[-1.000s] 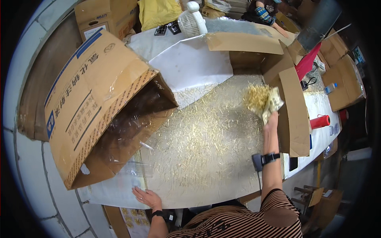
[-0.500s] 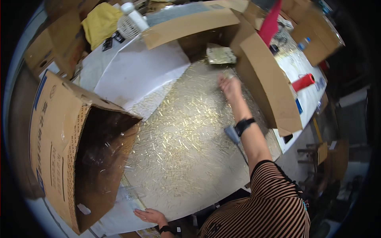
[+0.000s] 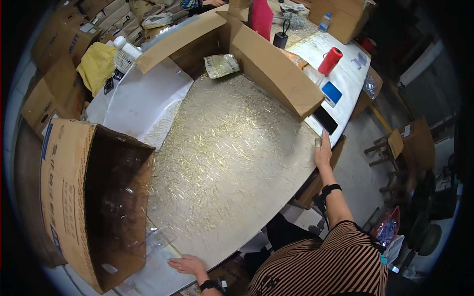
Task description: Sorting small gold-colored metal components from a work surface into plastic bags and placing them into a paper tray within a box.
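My left hand lies flat at the table's near edge, fingers spread, next to a piece of clear plastic film. On the right edge of the table rests my right hand, its fingers stretched out and nothing seen in it. Its fingertips are close to a black phone; whether they touch it I cannot tell. Many thin gold strips are scattered over the pale tabletop between my hands. A flat packet in pale printed wrapping lies in the far corner, inside the cardboard walls.
A big cardboard box lies on its side at the left, opening toward the strips. Cardboard flaps wall off the far and right sides. Beyond them are a red cylinder, a blue-and-white box and a water bottle. Stools stand right.
My right hand has left the area by the packet and come back to the table's right edge, its fingers now stretched out. My left hand stays put. The view has turned right.
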The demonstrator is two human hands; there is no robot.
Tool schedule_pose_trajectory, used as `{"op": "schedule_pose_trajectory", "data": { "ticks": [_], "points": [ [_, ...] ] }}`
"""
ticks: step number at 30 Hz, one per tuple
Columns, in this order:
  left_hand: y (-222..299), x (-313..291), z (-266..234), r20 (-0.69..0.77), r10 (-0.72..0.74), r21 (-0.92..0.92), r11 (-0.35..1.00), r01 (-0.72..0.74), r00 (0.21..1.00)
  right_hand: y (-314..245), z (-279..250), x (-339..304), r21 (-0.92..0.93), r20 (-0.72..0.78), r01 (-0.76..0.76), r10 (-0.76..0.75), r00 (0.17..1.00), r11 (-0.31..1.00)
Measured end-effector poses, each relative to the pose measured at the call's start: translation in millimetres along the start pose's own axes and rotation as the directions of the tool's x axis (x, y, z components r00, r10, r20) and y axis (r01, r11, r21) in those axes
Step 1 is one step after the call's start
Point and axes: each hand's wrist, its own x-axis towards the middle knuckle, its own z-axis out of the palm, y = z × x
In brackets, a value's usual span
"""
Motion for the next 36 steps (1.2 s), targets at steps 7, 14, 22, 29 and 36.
{"op": "schedule_pose_trajectory", "data": {
  "ticks": [7,14,22,29,36],
  "points": [
    [27,21,-126,0.588,0.505,0.007,0.777,-0.629,0.631,-83,6,-65,-0.060,0.347,0.136,-0.107,0.932,0.989],
    [52,5,-142,0.345,0.692,-0.401,0.720,-0.567,0.635,-30,36,17,0.163,0.109,0.120,-0.139,0.984,0.979],
    [-20,8,-142,0.403,0.324,-0.613,0.790,-0.010,0.856,-14,12,52,0.103,0.473,0.284,-0.298,0.829,0.953],
    [-48,-1,-70,-0.173,0.329,-0.833,0.455,-0.316,0.928,24,-3,-39,0.169,0.455,0.584,-0.589,0.668,0.794],
    [-62,15,-45,-0.220,0.075,-0.937,0.262,-0.232,0.973,-104,22,-129,0.106,0.503,0.593,-0.557,0.660,0.798]
  ]
}}
